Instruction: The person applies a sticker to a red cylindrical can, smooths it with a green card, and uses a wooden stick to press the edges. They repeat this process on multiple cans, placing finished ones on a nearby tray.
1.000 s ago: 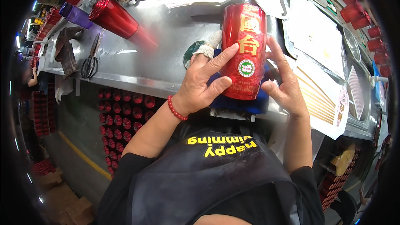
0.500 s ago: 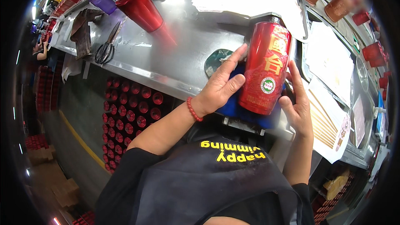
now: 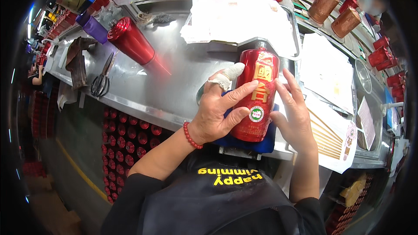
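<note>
A red glossy bottle [image 3: 243, 124] lies tilted on a blue cloth [image 3: 269, 141], its clear neck pointing away from me. Gold characters on a strip and a round green-and-white sticker [image 3: 256, 114] mark its upper face. My left hand [image 3: 213, 115] reaches over its left side, fingers spread. The index fingertip and thumb rest on the face by the characters, while white wrapping covers another finger. At the bottle's right edge is my right hand [image 3: 292, 113], with fingers stretched out and fingertips at its side; exact contact there is unclear.
A red tapered container [image 3: 130, 41], purple bottle [image 3: 92, 27] and black scissors [image 3: 102, 78] lie on the metal table to the left. White sheets [image 3: 244, 17] are stacked beyond the bottle, with gold-striped strips [image 3: 324, 132] at right. Brown and red bottles [image 3: 323, 5] line the back.
My left hand has moved from beside the bottle onto its face. My right fingertips have come closer to its right edge. The whole view has shifted, showing more of the back.
</note>
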